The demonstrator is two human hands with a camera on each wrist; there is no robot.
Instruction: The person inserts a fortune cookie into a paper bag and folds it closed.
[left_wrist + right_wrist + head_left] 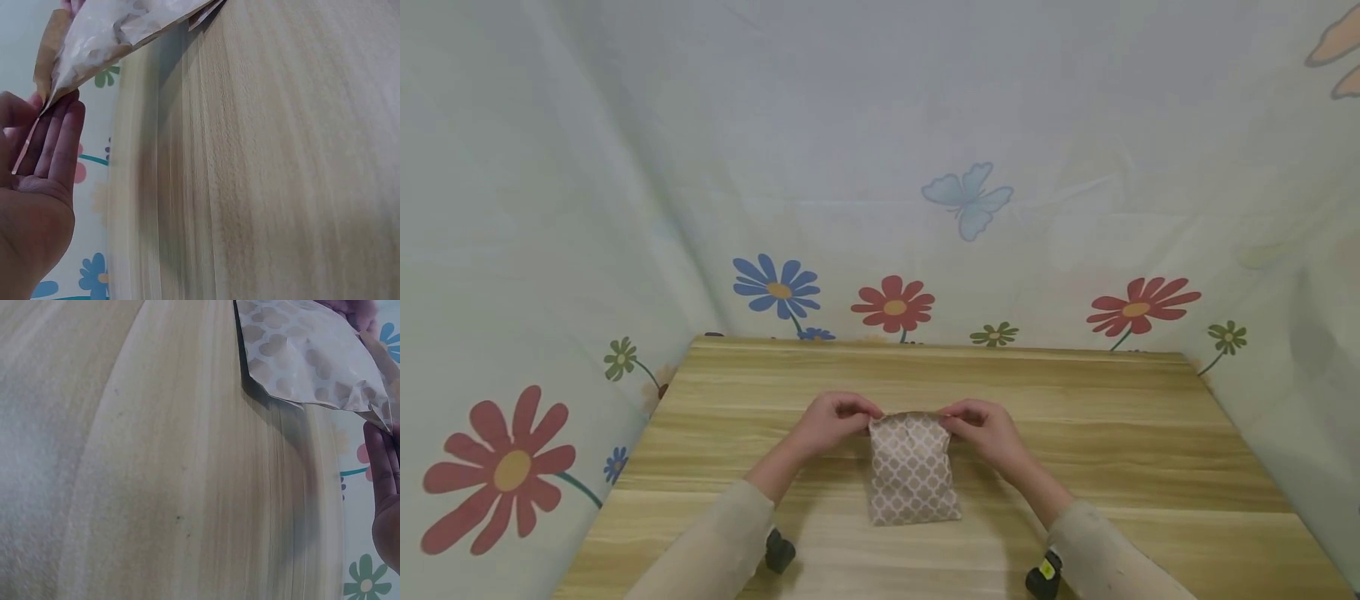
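A small paper bag (pixel 913 473) with a beige and white lattice print lies on the wooden table (pixel 1112 433), its top edge pointing away from me. My left hand (pixel 835 421) pinches the top left corner of the bag, and my right hand (pixel 983 425) pinches the top right corner. The left wrist view shows the bag (pixel 112 34) raised at its corner by my left fingers (pixel 53 134). In the right wrist view the bag (pixel 300 353) lies at the top, with my right fingers (pixel 382 464) at its corner.
A pale cloth with printed flowers (pixel 895 306) and a butterfly (pixel 967 198) hangs behind and on both sides of the table. Bare wood lies all around the bag. Black wrist camera mounts (pixel 778 552) sit on my sleeves near the front edge.
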